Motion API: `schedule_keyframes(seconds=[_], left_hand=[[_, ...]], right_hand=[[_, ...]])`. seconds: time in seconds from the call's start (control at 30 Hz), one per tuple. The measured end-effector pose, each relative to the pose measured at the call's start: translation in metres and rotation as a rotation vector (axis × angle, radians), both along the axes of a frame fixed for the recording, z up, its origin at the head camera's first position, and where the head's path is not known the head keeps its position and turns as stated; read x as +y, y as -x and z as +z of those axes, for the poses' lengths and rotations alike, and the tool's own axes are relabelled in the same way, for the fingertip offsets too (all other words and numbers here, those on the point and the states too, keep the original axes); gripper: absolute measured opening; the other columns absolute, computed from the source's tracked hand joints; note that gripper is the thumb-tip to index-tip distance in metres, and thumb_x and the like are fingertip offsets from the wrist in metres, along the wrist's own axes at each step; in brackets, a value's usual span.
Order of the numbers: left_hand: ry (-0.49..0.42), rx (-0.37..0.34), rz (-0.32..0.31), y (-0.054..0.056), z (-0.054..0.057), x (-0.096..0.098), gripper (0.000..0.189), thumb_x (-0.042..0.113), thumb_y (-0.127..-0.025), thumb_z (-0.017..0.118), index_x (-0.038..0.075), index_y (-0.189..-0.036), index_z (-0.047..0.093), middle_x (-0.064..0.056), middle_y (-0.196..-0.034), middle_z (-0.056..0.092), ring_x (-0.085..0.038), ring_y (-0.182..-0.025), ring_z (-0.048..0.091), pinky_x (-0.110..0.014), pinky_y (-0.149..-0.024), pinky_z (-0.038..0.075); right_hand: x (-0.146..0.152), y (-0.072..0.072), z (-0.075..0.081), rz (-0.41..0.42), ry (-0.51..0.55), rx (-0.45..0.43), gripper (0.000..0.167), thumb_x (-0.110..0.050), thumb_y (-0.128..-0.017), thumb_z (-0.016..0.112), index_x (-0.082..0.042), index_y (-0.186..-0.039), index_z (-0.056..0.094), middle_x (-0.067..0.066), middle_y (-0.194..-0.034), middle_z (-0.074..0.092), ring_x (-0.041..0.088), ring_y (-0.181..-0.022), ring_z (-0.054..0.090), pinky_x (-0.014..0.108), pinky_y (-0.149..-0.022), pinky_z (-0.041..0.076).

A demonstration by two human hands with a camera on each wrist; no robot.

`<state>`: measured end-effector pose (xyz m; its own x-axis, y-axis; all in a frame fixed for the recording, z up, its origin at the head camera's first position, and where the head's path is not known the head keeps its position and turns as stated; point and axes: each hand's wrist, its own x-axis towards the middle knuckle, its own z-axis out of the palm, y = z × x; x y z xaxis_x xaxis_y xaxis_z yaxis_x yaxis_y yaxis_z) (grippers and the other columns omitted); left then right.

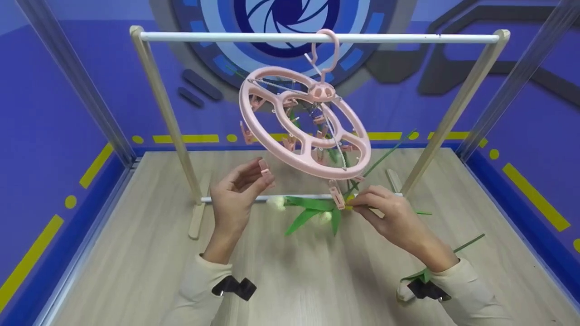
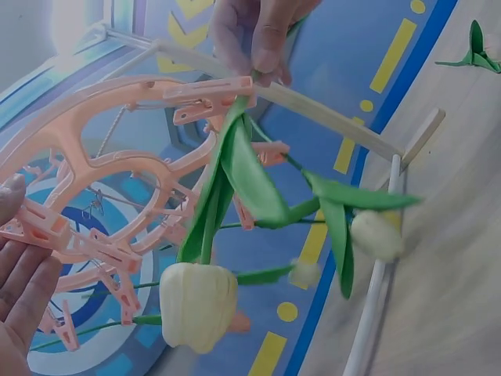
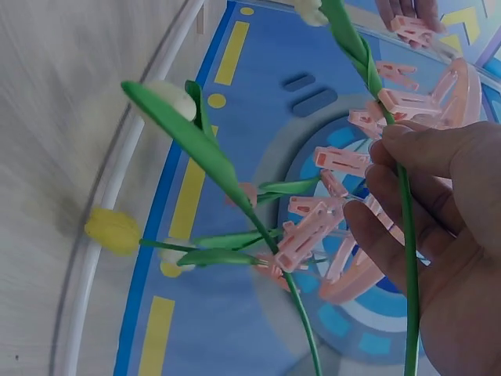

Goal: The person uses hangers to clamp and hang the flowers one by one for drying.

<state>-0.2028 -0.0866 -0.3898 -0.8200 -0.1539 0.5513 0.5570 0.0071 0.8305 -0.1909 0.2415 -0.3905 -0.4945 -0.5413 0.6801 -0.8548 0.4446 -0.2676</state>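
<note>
A round pink clip hanger [image 1: 312,164] hangs tilted in the head view, lower on its right side. My left hand [image 1: 233,194] pinches a pink clothespin [image 1: 265,170] at the hanger's left between thumb and fingers. My right hand [image 1: 392,213] pinches the green stem [image 3: 408,266] of an artificial white tulip [image 2: 199,305] close below the rim. Another pink clothespin [image 2: 211,99] meets that stem just beside the right fingertips; whether it grips the stem I cannot tell. More tulips hang from the hanger's clips, among them a yellow tulip [image 3: 114,231].
A rack with a white top bar [image 1: 204,37] and wooden legs [image 1: 167,113] carries the hanger's hook [image 1: 336,47]. Another tulip [image 1: 404,292] lies on the wooden tabletop [image 1: 308,290], partly under the right wrist. Blue patterned walls [image 1: 521,122] enclose the back and sides.
</note>
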Motion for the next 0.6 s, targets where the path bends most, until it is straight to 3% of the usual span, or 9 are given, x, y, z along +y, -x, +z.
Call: schedule_keyframes(seconds=[0.23, 0.5, 0.6], left_hand=[[0.045, 0.064, -0.022, -0.009, 0.002, 0.001, 0.038, -0.002, -0.089, 0.084, -0.004, -0.125, 0.074, -0.010, -0.114, 0.078, -0.023, -0.100, 0.076, -0.035, -0.089, 0.063], [0.101, 0.130, -0.032, -0.012, 0.004, 0.002, 0.036, -0.003, -0.087, 0.085, -0.003, -0.122, 0.075, -0.007, -0.113, 0.078, -0.023, -0.101, 0.076, -0.035, -0.088, 0.063], [0.111, 0.145, -0.025, -0.012, 0.003, 0.003, 0.036, -0.002, -0.086, 0.087, -0.002, -0.120, 0.076, -0.006, -0.111, 0.079, -0.023, -0.099, 0.076, -0.034, -0.087, 0.063]], right_hand=[[0.009, 0.000, 0.003, -0.034, 0.026, -0.002, 0.038, 0.020, -0.081, 0.081, -0.006, -0.109, 0.079, 0.003, -0.104, 0.073, 0.021, -0.093, 0.070, 0.012, -0.091, 0.053], [0.015, -0.002, 0.010, -0.053, 0.064, 0.051, 0.037, 0.022, -0.078, 0.081, -0.004, -0.104, 0.078, 0.007, -0.104, 0.074, 0.024, -0.095, 0.069, 0.013, -0.094, 0.051], [0.016, -0.005, 0.012, -0.055, 0.083, 0.068, 0.025, 0.013, -0.087, 0.080, -0.005, -0.104, 0.078, 0.008, -0.106, 0.074, 0.025, -0.097, 0.068, 0.013, -0.094, 0.051]])
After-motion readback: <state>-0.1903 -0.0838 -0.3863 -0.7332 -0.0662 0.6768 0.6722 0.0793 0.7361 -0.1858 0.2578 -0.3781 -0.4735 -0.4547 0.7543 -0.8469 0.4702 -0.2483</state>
